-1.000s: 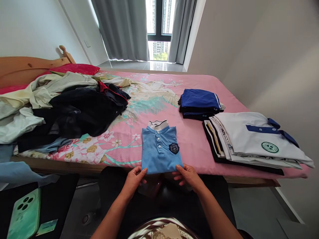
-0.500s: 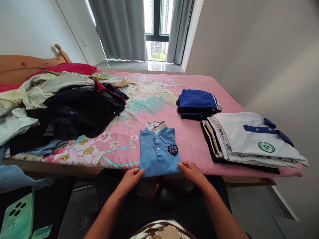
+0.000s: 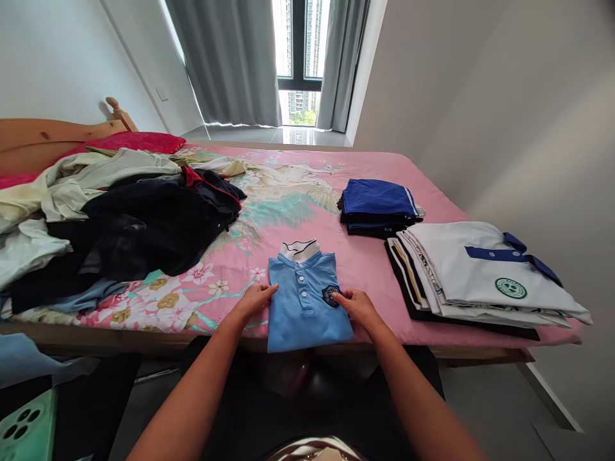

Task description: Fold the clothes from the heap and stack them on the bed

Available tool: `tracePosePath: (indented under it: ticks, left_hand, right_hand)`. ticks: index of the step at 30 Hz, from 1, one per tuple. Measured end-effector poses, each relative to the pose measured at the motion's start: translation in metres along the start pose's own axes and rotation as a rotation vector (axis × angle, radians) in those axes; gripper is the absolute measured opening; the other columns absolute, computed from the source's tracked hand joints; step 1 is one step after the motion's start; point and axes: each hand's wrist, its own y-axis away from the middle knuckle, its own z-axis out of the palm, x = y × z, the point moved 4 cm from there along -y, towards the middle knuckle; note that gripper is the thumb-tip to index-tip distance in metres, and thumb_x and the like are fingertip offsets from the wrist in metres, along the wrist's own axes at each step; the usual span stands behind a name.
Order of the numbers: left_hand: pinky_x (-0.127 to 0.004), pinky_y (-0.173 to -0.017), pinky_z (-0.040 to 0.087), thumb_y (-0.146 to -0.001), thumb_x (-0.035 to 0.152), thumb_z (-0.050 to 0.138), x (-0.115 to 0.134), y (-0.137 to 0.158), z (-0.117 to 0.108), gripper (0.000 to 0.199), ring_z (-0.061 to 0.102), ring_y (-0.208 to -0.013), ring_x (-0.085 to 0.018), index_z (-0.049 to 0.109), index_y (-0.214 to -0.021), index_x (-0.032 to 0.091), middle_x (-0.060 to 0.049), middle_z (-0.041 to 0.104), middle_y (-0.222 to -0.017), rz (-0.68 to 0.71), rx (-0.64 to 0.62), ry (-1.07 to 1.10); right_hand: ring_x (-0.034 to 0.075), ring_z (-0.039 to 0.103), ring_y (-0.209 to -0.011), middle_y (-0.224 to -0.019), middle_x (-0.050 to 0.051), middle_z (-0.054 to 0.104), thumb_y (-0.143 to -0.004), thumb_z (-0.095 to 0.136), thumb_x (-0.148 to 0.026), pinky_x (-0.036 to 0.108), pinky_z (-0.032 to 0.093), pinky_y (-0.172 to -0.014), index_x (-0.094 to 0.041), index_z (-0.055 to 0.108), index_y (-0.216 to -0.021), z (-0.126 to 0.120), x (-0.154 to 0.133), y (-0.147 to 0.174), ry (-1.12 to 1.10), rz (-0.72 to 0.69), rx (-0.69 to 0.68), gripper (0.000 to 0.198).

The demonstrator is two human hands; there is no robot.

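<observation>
A light blue polo shirt (image 3: 300, 320), folded into a neat rectangle, lies at the bed's front edge with its white collar pointing away from me. It has a buttoned placket and a dark badge on the chest. My left hand (image 3: 255, 299) pinches the shirt's left side about halfway up. On the opposite side, my right hand (image 3: 356, 305) grips the right edge, its thumb on top beside the badge and its other fingers out of sight under the cloth.
Loose clothes, including a black garment (image 3: 144, 224), are heaped on the bed at left. To the right stand a stack of folded shirts (image 3: 480, 269) and a smaller pile topped by blue shorts (image 3: 377, 197). A green phone (image 3: 29, 426) lies at lower left.
Both hands have moved from the shirt's bottom corners up along its sides to about mid-height. The shirt keeps its place on the bed. The camera view has tilted slightly.
</observation>
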Motion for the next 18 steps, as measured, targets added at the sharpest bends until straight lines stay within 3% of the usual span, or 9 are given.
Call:
tracePosePath:
  ticks: [4,7,10,14,18]
  left_hand:
    - [-0.020,-0.039,0.023,-0.058,0.053,0.071,-0.003,-0.011,-0.001,0.041,0.035,-0.039,-0.006,0.050,-0.065,0.018,0.007,0.042,-0.047,0.024,0.069,0.032]
    - [-0.020,-0.035,0.017,-0.065,0.052,0.066,-0.008,-0.009,-0.003,0.038,0.028,-0.033,-0.005,0.046,-0.067,0.020,0.010,0.036,-0.043,0.006,0.091,0.046]
    - [-0.019,-0.033,0.015,-0.066,0.054,0.065,-0.006,-0.010,-0.005,0.040,0.028,-0.030,-0.005,0.045,-0.066,0.020,0.009,0.039,-0.044,-0.005,0.088,0.037]
    - [-0.019,-0.032,0.018,-0.064,0.054,0.066,0.000,-0.014,-0.005,0.040,0.032,-0.030,-0.005,0.046,-0.066,0.020,0.009,0.038,-0.042,0.019,0.118,0.031]
    - [-0.018,-0.031,0.019,-0.063,0.054,0.066,0.001,-0.014,-0.007,0.040,0.033,-0.031,-0.006,0.050,-0.073,0.020,0.010,0.038,-0.043,0.021,0.136,0.049]
  right_hand:
    - [0.016,0.060,-0.073,-0.083,0.004,0.068,-0.069,0.060,-0.042,0.023,0.044,-0.062,-0.016,0.064,-0.082,0.005,-0.005,-0.008,-0.199,-0.036,-0.013,0.029]
    - [0.015,0.060,-0.066,-0.080,0.005,0.067,-0.070,0.057,-0.038,0.023,0.045,-0.057,-0.015,0.063,-0.086,0.005,-0.011,-0.007,-0.258,0.002,-0.069,0.028]
    - [0.017,0.061,-0.067,-0.082,0.006,0.068,-0.069,0.062,-0.042,0.024,0.046,-0.055,-0.015,0.066,-0.088,0.007,-0.019,-0.013,-0.309,0.028,-0.152,0.033]
    - [0.016,0.061,-0.076,-0.085,0.005,0.068,-0.063,0.064,-0.038,0.025,0.049,-0.066,-0.015,0.064,-0.086,0.007,-0.029,-0.030,-0.405,-0.078,-0.045,0.032]
    - [0.014,0.058,-0.065,-0.074,0.002,0.065,-0.065,0.057,-0.037,0.024,0.046,-0.060,-0.015,0.062,-0.085,0.009,-0.027,-0.042,-0.351,-0.069,0.004,0.030]
